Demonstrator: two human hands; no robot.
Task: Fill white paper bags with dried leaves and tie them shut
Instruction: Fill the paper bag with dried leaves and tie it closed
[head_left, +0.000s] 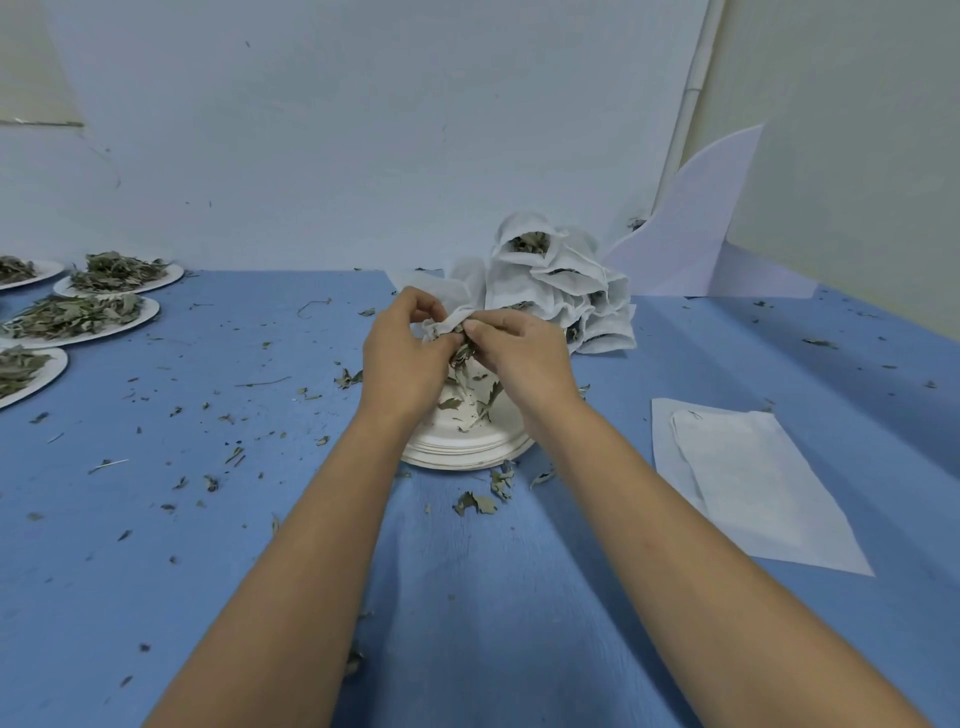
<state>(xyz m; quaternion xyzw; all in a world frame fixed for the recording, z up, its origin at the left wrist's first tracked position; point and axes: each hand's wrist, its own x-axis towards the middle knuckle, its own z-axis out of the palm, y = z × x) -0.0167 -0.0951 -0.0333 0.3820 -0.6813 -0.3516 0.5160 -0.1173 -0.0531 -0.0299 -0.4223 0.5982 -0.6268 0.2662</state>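
Matt paper, dry leaf, dull blue cover.
Blue tabletop cover (156, 571) matt, faintly creased; paper plates (457, 452) white, smooth, ribbed rims; dried leaves (78, 314) dull grey-green, crinkled; paper bag (441, 325) thin, soft, crumpled; flat sheet (748, 483) near right edge, white, matt.

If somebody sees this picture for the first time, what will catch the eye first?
First come the two hands at the centre: the left hand and the right hand pinch a small white paper bag above a stack of white paper plates. Just behind them stands a pile of filled bags. At the far left of the blue table lie plates of dried leaves.
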